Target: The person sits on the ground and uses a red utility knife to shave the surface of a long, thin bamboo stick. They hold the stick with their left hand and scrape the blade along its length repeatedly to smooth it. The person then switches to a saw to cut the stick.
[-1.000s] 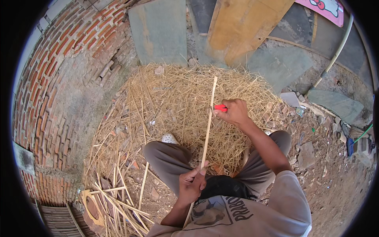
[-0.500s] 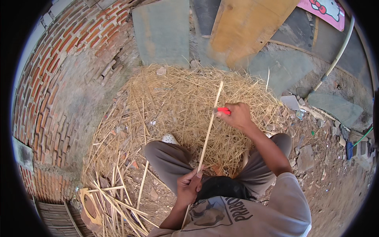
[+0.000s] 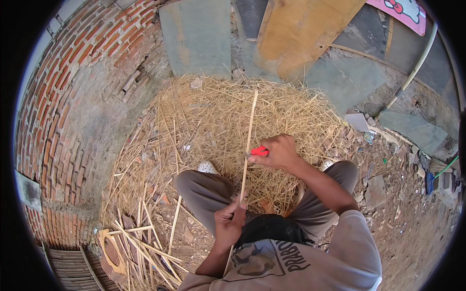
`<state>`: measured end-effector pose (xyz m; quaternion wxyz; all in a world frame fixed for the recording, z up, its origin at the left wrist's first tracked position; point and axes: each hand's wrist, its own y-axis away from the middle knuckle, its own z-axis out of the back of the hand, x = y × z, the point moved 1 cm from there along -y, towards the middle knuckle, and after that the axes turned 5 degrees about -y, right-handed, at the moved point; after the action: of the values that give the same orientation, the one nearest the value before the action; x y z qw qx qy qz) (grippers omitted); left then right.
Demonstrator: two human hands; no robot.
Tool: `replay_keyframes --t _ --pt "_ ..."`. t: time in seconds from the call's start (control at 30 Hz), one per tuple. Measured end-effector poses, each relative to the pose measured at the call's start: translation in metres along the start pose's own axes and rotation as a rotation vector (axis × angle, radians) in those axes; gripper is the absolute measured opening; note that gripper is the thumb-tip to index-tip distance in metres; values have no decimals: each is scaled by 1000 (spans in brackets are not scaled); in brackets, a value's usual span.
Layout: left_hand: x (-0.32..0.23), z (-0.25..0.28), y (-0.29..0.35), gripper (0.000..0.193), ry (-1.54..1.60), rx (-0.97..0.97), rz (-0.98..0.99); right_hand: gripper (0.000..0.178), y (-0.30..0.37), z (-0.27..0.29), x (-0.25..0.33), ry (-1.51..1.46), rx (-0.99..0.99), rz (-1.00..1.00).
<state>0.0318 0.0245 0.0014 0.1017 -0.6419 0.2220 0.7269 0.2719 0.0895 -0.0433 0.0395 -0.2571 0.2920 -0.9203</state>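
A long pale strip of bamboo or wood rises at a slant from my lap. My left hand is closed round its lower part, near my thigh, and the thumb lies along it. My right hand grips a red-handled knife partway up the strip. The blade meets the strip's side, though its edge is too small to make out. Above the knife the strip's far end stands free over a heap of thin curled shavings.
More pale strips lie in a loose pile at lower left, by a brown piece with a cut-out. A brick wall stands left. Grey and tan boards lean at the back, with a pale pipe at right. Rubble covers the right side.
My right hand and the knife have moved down along the strip, toward me and to the left. The strip's far end has swung left, and my left hand keeps its hold.
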Motion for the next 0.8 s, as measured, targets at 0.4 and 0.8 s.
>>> replay_keyframes --t 0.4,0.8 --pt "-2 -1 18 34 -92 56 -7 65 -4 4 -17 -13 8 -19" --pt "13 5 43 30 -176 122 -43 69 -17 18 -63 169 -32 -241"
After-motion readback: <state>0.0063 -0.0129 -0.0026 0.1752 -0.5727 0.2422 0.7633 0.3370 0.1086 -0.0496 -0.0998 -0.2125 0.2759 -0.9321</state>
